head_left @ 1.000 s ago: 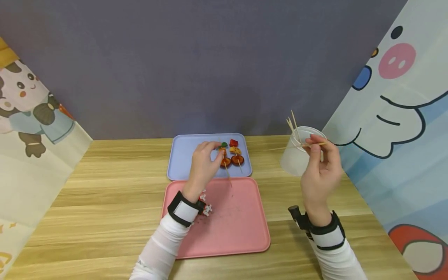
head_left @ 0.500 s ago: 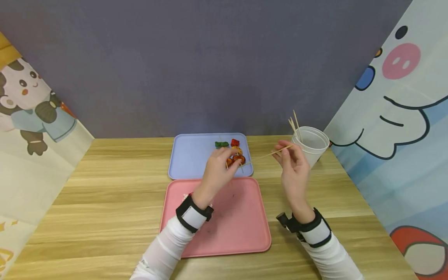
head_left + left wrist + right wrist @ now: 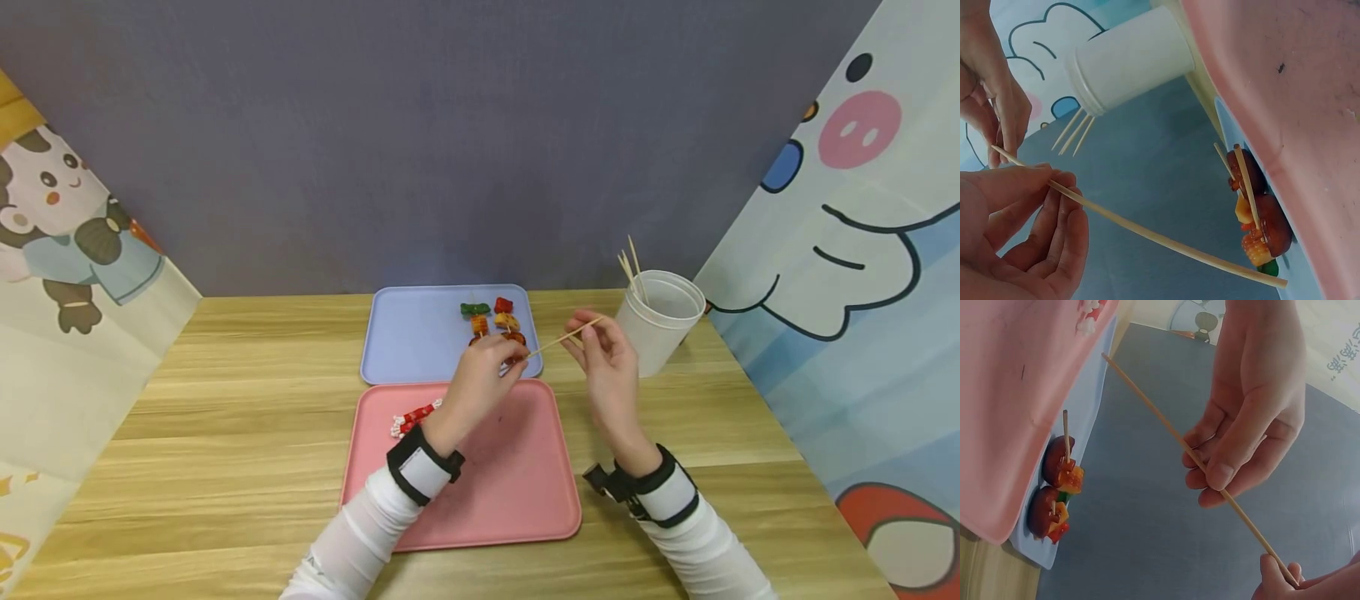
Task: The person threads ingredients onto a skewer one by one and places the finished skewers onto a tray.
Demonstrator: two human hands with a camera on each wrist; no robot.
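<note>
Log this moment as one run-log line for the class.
left hand: pinches stick | right hand: pinches same stick near one end | blue tray: two loaded skewers | pink tray: red-and-white pieces | white cup: more sticks

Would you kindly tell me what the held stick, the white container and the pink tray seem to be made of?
Stick: apparently bare bamboo or wood, judging by its pale tan colour and matte look.
White container: probably plastic, with a smooth wall and thick rim; coated paper remains possible.
Pink tray: likely moulded plastic, satin-smooth, with rounded corners and a raised edge.
</note>
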